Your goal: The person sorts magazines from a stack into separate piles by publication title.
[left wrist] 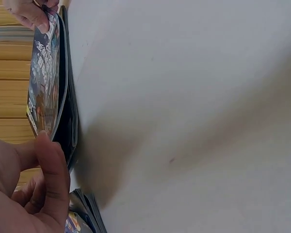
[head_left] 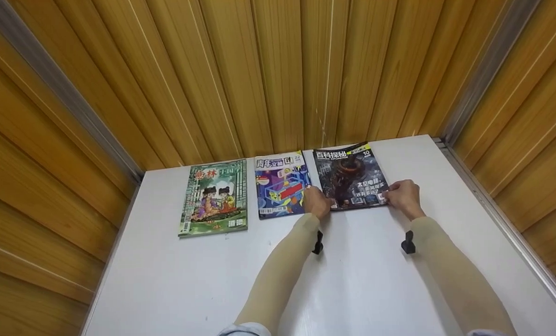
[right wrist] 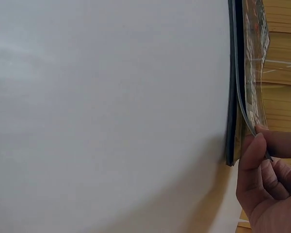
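Note:
A dark magazine (head_left: 348, 179) with a space cover lies at the right end of a row, and both hands hold its near edge. My left hand (head_left: 317, 203) pinches its near left corner, thumb against the edge in the left wrist view. At the near right corner, my right hand (head_left: 404, 196) pinches it between thumb and fingers. In the right wrist view that held corner (right wrist: 252, 127) bends up, apart from another dark magazine (right wrist: 231, 111) beneath. Close beside my left hand lies a purple-blue magazine (head_left: 280, 186), partly hidden by that hand.
A green illustrated magazine (head_left: 214, 198) lies at the left of the row, thick enough to be a stack. All rest along the back of a white table (head_left: 179, 284). Wood-patterned panels (head_left: 278, 70) rise behind and at both sides, with metal strips (head_left: 506, 70) at the corners.

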`<move>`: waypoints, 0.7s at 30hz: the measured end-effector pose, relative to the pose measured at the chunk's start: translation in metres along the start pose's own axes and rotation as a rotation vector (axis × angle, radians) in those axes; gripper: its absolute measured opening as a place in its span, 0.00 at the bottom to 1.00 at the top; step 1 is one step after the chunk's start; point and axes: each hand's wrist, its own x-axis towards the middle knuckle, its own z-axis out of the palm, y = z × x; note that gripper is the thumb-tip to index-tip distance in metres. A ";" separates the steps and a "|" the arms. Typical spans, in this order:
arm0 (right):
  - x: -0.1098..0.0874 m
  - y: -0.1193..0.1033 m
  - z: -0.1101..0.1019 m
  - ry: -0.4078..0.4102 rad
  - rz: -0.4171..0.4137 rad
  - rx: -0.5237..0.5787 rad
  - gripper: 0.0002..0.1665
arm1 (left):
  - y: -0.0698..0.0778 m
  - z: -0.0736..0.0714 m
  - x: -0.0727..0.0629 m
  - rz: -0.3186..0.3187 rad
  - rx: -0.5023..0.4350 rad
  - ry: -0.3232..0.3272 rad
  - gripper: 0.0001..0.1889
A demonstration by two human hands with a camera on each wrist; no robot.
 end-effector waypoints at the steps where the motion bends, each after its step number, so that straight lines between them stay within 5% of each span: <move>1: 0.000 0.000 0.001 0.001 -0.005 -0.005 0.13 | 0.001 -0.001 -0.002 0.000 0.009 0.006 0.14; 7: -0.003 0.002 0.005 0.013 -0.022 -0.020 0.14 | 0.004 0.002 -0.009 0.029 0.088 0.018 0.18; 21: -0.008 0.008 0.011 0.053 -0.076 -0.090 0.21 | -0.006 0.020 0.002 0.127 0.172 -0.001 0.10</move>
